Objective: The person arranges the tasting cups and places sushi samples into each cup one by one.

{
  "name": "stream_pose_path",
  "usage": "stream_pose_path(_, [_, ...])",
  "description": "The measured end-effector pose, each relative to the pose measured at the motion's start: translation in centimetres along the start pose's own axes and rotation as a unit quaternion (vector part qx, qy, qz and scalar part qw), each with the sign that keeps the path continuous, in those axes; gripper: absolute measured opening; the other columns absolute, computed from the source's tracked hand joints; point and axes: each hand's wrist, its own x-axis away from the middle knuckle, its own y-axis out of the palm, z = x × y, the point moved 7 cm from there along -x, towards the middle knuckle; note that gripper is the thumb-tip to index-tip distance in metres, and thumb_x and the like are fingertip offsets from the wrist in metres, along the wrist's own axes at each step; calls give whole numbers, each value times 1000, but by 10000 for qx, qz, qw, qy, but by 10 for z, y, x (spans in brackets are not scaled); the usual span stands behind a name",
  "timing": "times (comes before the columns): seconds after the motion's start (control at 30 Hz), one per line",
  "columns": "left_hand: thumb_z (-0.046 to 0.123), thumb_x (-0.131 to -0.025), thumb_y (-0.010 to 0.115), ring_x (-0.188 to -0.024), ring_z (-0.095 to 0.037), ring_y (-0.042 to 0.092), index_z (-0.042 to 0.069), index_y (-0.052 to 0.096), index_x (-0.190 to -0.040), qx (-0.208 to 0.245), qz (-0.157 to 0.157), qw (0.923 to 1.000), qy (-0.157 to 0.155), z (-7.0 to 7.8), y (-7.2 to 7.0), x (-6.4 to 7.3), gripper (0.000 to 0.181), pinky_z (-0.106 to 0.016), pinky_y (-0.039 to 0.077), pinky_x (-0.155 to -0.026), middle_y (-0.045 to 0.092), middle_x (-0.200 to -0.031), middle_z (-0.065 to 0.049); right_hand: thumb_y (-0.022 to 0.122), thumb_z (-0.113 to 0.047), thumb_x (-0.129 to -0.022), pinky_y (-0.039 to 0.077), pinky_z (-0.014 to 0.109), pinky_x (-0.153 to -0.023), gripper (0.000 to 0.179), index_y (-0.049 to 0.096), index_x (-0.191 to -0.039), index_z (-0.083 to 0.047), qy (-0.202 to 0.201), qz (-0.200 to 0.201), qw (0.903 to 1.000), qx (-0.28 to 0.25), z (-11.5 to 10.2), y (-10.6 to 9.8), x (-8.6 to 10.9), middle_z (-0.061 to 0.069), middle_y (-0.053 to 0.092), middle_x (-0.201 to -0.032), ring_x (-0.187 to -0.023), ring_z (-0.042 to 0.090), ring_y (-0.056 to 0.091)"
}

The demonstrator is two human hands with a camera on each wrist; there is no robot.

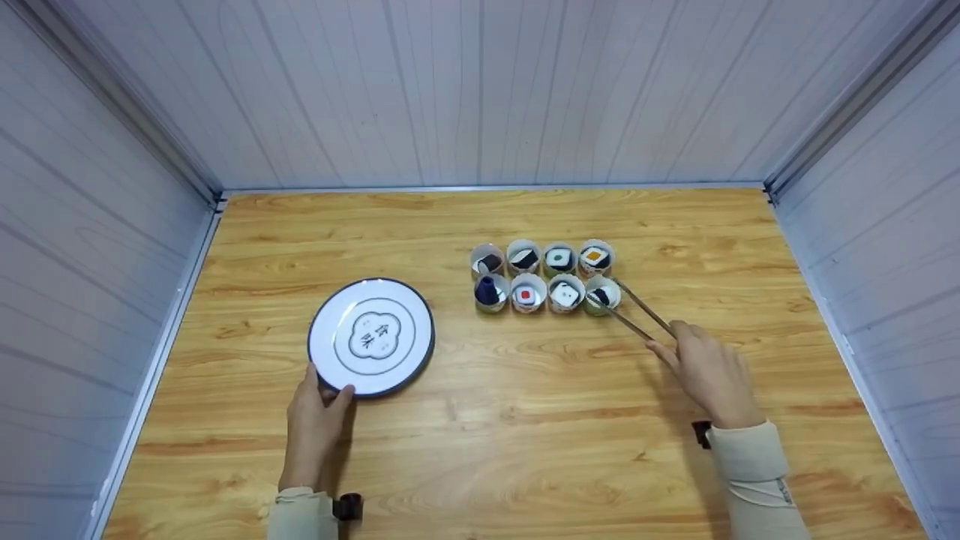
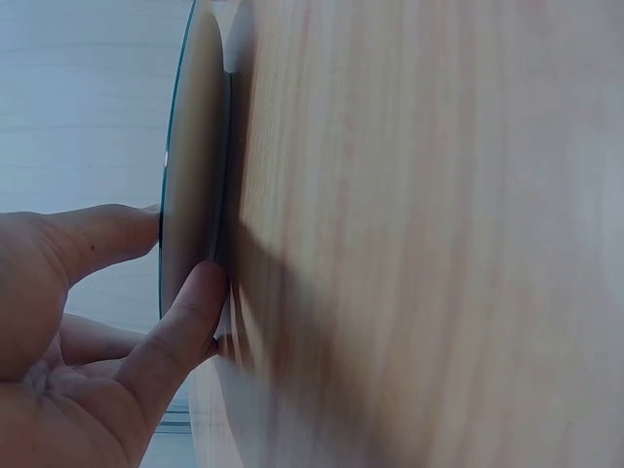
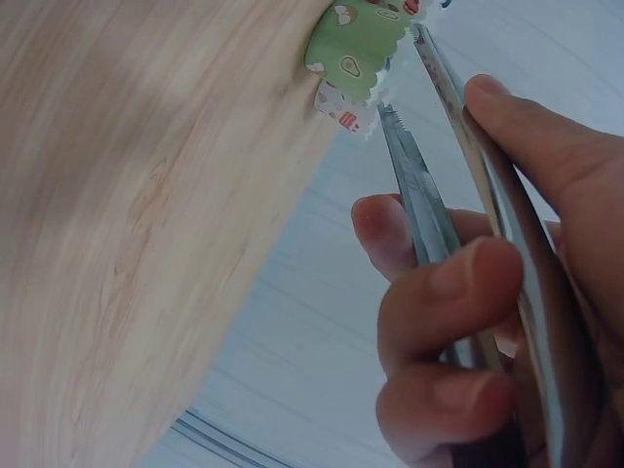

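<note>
My left hand [image 1: 315, 424] grips the near-left rim of a white plate [image 1: 411, 330] with a blue edge. In the left wrist view, the plate [image 2: 190, 156] is seen edge-on between thumb and fingers, close above the wooden surface. My right hand [image 1: 712, 375] holds metal tweezers [image 1: 645, 308], their arms spread. The tips are at the front-right cup [image 1: 600, 309], around a black-and-white sushi-like piece [image 1: 602, 295] inside it. In the right wrist view, the serrated tweezers [image 3: 411, 166] reach the green patterned cup [image 3: 351, 63]; its contents are hidden there.
Two rows of small paper cups stand together, each holding a small piece. Among them are a piece with a red centre [image 1: 526, 295], one with an orange centre [image 1: 595, 256] and a dark blue one [image 1: 487, 290]. Pale panel walls [image 1: 480, 97] enclose the wooden table [image 1: 480, 450].
</note>
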Motion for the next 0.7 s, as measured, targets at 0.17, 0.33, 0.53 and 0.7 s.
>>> stream_pose_path(0.17, [14,-101,59,-138,-41,36,-4,5,-157,-33,-32,10000,49,1,0,1,80,-49,30,-114,25,-155,-31,70,-39,-95,35,34,-36,41,63,-101,1,97,25,9999,-75,-2,-2,0,4,52,-67,-48,19,46])
stream_pose_path(0.33, [12,-101,60,-131,-40,43,-5,10,-158,-11,43,9997,229,3,-2,3,78,-50,38,-109,36,-148,-31,66,-42,-97,37,36,-39,43,62,-105,-1,239,-149,9992,-283,-5,1,-2,3,54,-72,-51,19,48])
stream_pose_path(0.53, [12,-101,60,-129,-38,46,-2,14,-158,9,105,9995,283,3,-2,3,75,-49,41,-106,39,-147,-29,62,-46,-98,45,41,-46,48,62,-116,-1,204,-248,9976,-607,-16,12,-5,4,59,-81,-60,22,55])
stream_pose_path(0.7, [12,-101,60,-131,-38,45,-1,12,-159,-8,98,9997,229,2,-2,2,77,-49,40,-108,35,-151,-28,67,-42,-96,46,41,-60,45,66,-118,-2,-233,9,9969,-752,-35,24,-10,7,66,-86,-74,26,52])
